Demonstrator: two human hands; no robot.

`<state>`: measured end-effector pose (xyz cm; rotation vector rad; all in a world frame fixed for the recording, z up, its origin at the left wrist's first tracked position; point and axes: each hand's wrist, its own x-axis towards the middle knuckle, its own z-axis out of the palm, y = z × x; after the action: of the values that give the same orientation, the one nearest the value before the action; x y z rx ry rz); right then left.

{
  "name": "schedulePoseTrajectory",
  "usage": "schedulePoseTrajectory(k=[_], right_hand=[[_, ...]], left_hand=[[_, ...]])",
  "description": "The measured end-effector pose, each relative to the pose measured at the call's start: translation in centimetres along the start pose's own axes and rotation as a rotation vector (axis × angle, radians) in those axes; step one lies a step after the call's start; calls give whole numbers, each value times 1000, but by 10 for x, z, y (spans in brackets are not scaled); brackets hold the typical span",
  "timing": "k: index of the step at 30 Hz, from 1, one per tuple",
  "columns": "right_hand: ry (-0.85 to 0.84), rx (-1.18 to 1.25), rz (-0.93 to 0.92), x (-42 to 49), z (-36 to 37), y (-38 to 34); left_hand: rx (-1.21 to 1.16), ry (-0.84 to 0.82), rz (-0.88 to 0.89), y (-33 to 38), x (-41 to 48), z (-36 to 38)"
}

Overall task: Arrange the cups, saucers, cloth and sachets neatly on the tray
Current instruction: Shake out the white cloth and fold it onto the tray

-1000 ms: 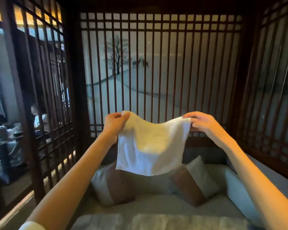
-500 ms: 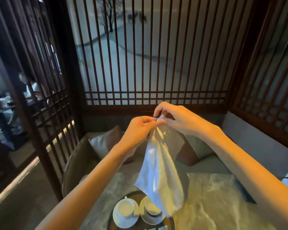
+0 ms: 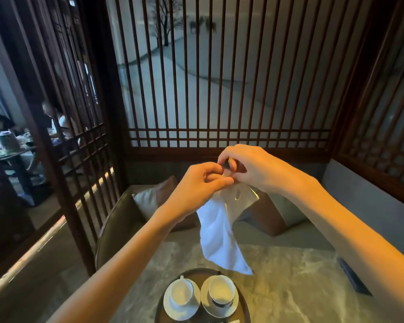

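Currently the left hand (image 3: 203,183) and right hand (image 3: 250,166), close together, pinch the soft white cloth (image 3: 219,231) by its top edge. It hangs over the round dark tray (image 3: 196,272) near the worktop's (image 3: 289,287) left edge. It is likely light and floppy, so grip it at the corners.

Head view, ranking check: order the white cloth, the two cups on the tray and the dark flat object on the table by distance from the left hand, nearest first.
1. white cloth: pinched by the left hand, hanging just below it.
2. left cup and right cup: lower, on the tray; too close to call between them.
3. dark flat object: far right, at the edge of the table.
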<state>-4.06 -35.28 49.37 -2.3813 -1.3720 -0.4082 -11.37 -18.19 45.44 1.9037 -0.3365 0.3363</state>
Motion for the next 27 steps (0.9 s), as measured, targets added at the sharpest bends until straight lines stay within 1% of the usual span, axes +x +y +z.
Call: schedulePoseTrajectory(k=[2,4,8,12,15,16,19,21,24,27], right_hand=[[-28,1,1,0,-4,0],[-59,-5,17,-1,-6,0],[-100,-42,31,-4,-5,-2],[-129,-77,15,-2,-7,-2],[-109,-76,-5,0,-9,0],[-92,-11,3,-1,-10,1],[-52,335,71,-11,-6,5],[-21,482,100,-20,3,9],[16,533,146,-33,21,21],[-28,569,200,-41,40,28]], left_hand=[[47,-29,11,3,1,-3],[95,-93,9,6,2,-5],[244,-161,-6,6,2,-4],[285,-155,6,4,2,0],[126,-125,-41,3,4,-2],[58,-123,-61,3,4,-4],[-119,-132,-112,0,4,-6],[-160,-104,-136,-3,4,-6],[-226,-38,-158,-6,8,-15],[-229,-5,-179,-7,13,-29]])
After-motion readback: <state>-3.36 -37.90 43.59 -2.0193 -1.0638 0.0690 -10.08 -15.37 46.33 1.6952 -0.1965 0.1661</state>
